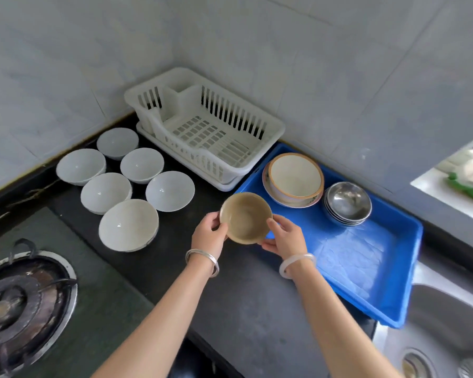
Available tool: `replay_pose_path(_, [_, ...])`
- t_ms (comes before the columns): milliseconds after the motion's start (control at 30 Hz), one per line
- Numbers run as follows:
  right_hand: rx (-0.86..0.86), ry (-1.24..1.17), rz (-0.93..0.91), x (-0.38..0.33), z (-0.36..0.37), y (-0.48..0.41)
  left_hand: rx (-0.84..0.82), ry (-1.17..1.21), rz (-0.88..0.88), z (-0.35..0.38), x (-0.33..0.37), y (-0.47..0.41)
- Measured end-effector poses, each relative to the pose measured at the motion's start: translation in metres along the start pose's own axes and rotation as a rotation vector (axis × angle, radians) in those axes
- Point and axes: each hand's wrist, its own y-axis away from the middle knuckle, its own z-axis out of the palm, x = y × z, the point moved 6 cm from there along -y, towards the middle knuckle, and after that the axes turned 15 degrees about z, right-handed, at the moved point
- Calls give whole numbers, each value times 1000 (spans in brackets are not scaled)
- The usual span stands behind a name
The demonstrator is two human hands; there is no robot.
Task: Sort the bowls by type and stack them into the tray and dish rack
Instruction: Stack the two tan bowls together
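1. A tan bowl (245, 217) is held upright, mouth up, between both hands above the dark counter (175, 257), at the near left corner of the blue tray (366, 257).
2. The left hand (208, 233) is closed on the bowl's left rim, thumb on the rim and fingers underneath. The right hand (283, 236) is closed on the right rim in the same manner. Neither hand is free.
3. The open floor of the tray lies to the right of the bowl and slightly toward the person. The right hand is judged to be the nearer one to that space.
4. The far end of the tray is occupied by a large cream bowl (295, 179) resting on a patterned plate (291, 201), and just beside these by a stack of steel bowls (347, 203).
5. The white dish rack (202, 126) stands beyond the bowl, empty, against the wall corner.
6. Six white bowls (129, 225) remain unstacked on the counter, to the left of the held bowl and nearer the left hand.
7. No other tan bowl is visible. A short rightward carry into the tray's bare floor is judged the likely move.
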Motion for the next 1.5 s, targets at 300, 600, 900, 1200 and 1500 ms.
replay_pose_path(300, [237,-322,0,8,-157,-6,-381,13,1,176,22,-2])
replay_pose_path(600, [470,-583,128,64,-236,-30,-555,-58,-103,285,-18,12])
replay_pose_path(900, [621,-635,197,83,-256,-54,-549,61,-292,335,-56,20])
replay_pose_path(1200, [626,-650,236,73,-272,-80,-547,122,-290,365,-76,18])
replay_pose_path(1500, [560,-797,178,59,-279,-102,-528,46,-169,388,-76,9])
